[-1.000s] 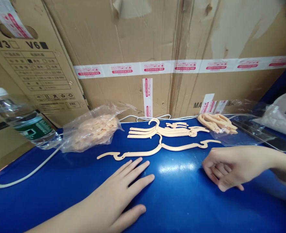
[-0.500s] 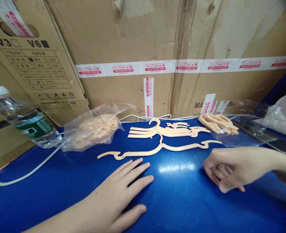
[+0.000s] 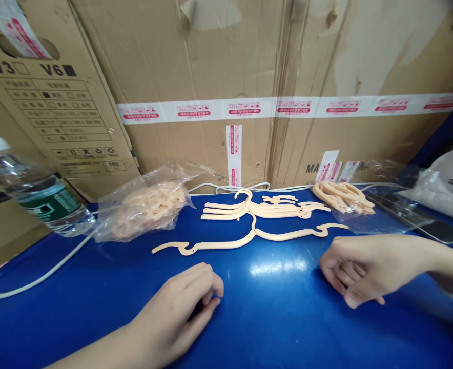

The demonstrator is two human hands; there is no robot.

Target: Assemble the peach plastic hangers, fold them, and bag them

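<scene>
Front hanger (image 3: 254, 233) lies untouched mid-frame; our left hand (image 3: 186, 297) newly curls, right hand (image 3: 372, 264) stays curled, nothing visibly gripped: seemingly paused.

Pale cream jointed hanger (image 3: 226, 244), arms spread, with more hanger pieces at its 12 o'clock.

It lies flat on the blue tabletop (image 3: 272, 318), arms reaching to 9 and 3 o'clock, each ending in a notched, curved tip; its neck rises to 12, the top hard to separate from the group of matching hangers (image 3: 276, 211) behind, their left arms side by side. Small loose pieces (image 3: 286, 198) lie between 1 and 2 o'clock.
</scene>
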